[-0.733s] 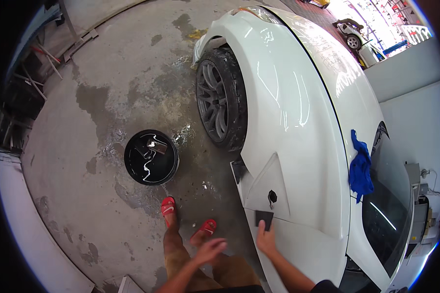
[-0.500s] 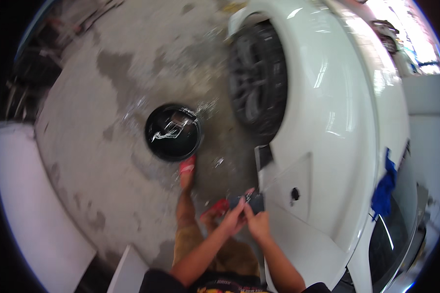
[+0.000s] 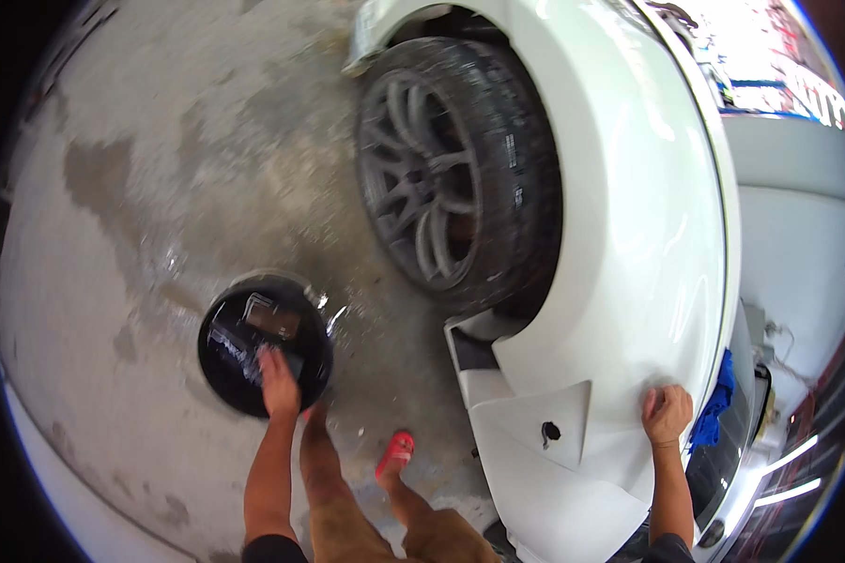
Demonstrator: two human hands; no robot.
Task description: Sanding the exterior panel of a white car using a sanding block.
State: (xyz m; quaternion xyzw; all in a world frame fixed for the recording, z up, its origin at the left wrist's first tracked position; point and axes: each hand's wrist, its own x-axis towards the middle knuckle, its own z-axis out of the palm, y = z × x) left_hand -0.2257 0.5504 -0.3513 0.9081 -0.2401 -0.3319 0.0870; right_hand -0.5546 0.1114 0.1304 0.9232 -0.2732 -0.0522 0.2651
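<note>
bucket first, black and round on the patchy concrete floor, and your left hand comes over its near rim, fingers straight and close together, pointing away from you. a dark pad shows along the right side of those fingers, within the bucket's rim; your thumb is hidden, so whether you're gripping that pad or only touching it, i can't tell. beyond your fingertips, inside the bucket too, a brown block lies among bright glints. over to your right hand, well right of the bucket: it rests on the white car, fingers curled loosely under, and whether anything's tucked inside them can't be seen. a blue cloth sits farther right of the bucket, just past that hand. the dark wheel stands beyond the bucket and to its right, and your red sandal is planted right of the bucket, nearer you.
</note>
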